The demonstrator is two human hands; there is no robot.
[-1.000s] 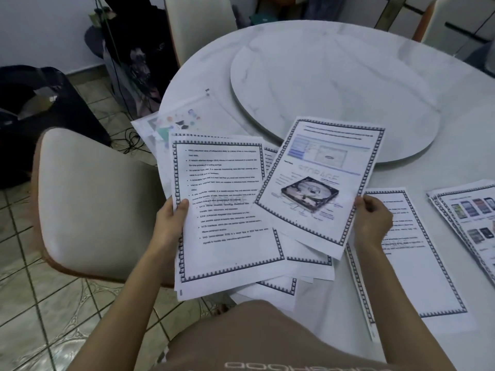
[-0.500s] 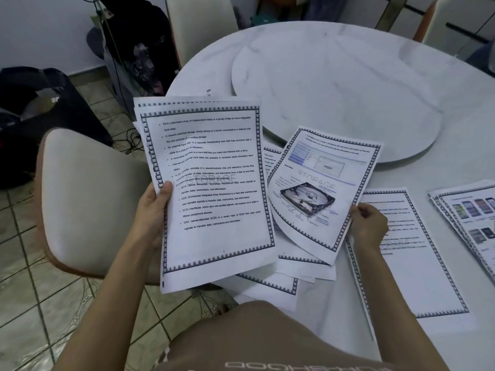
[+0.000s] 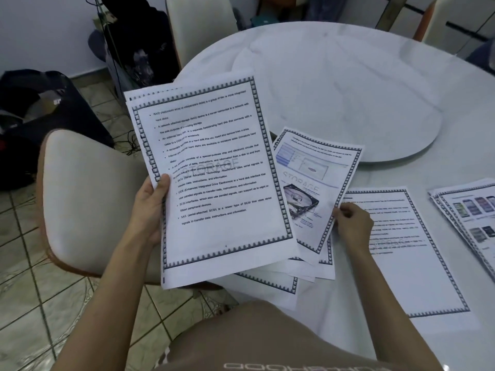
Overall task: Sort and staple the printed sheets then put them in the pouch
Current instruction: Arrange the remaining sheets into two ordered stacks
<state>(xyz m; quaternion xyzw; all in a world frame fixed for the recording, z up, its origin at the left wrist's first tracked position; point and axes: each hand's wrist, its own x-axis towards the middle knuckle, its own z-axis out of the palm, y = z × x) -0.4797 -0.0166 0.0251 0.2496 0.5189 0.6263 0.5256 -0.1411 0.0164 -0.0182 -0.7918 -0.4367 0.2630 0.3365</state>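
My left hand [image 3: 150, 207] grips a small stack of printed sheets [image 3: 214, 178] by its left edge, lifted above the table's left rim; the top page is bulleted text inside a dark border. My right hand [image 3: 351, 223] pinches the right edge of a sheet with a hard-disk picture [image 3: 313, 188], which lies low over several loose sheets [image 3: 270, 279] at the table edge. A single text sheet [image 3: 417, 263] lies flat to the right of my right hand. No stapler or pouch is in view.
The round white marble table [image 3: 455, 145] carries a raised turntable [image 3: 334, 97]. A pile of sheets with phone pictures [image 3: 471, 218] lies at the right edge. A cushioned chair [image 3: 91, 199] stands left of the table, with dark bags [image 3: 32, 124] on the tiled floor behind.
My left hand has raised its sheets up and off the table toward me. The right hand has lowered the hard-disk sheet and drawn it slightly right.
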